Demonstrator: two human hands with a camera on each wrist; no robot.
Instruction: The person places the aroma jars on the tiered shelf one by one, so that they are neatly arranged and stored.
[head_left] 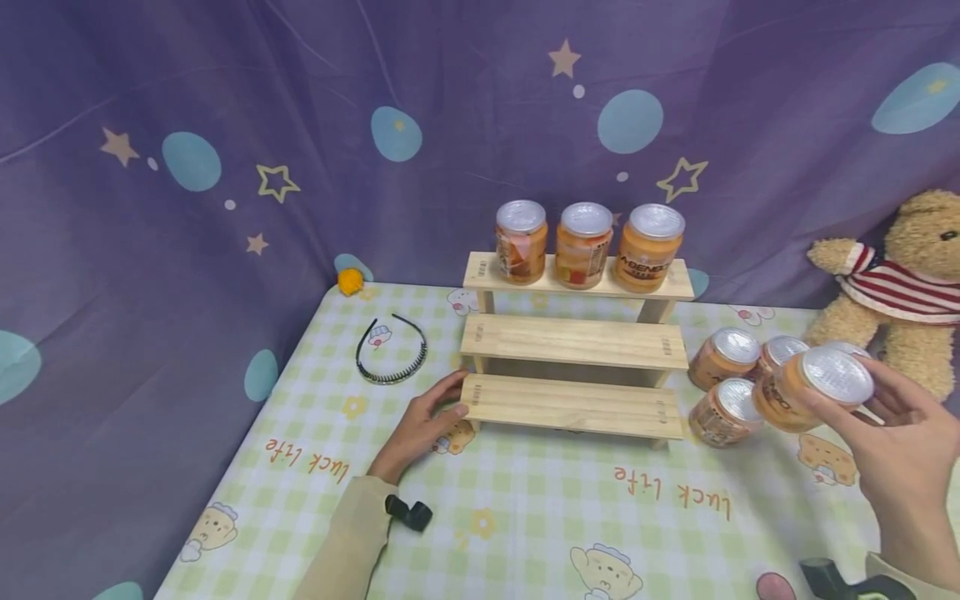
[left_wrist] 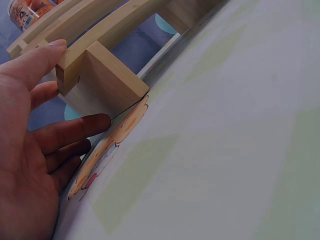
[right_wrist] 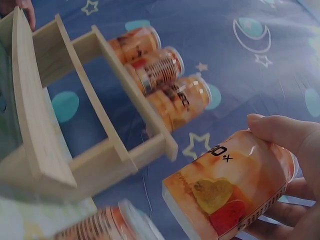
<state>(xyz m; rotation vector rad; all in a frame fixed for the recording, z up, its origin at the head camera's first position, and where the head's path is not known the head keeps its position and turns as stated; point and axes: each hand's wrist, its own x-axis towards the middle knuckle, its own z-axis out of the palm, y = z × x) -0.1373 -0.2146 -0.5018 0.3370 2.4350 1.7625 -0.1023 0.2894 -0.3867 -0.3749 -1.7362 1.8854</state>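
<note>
Could shove the wooden shelf (head_left: 573, 340) crooked by pushing hard at its low left end, lightly pinched by the left hand (head_left: 420, 425) with other fingers loose. With the right hand (head_left: 903, 437) curled round it, holding up a jar (head_left: 810, 387), right of the shelf. Could drop it through a loose grip, or bump the standing jars (head_left: 723, 418) by swinging low.
</note>
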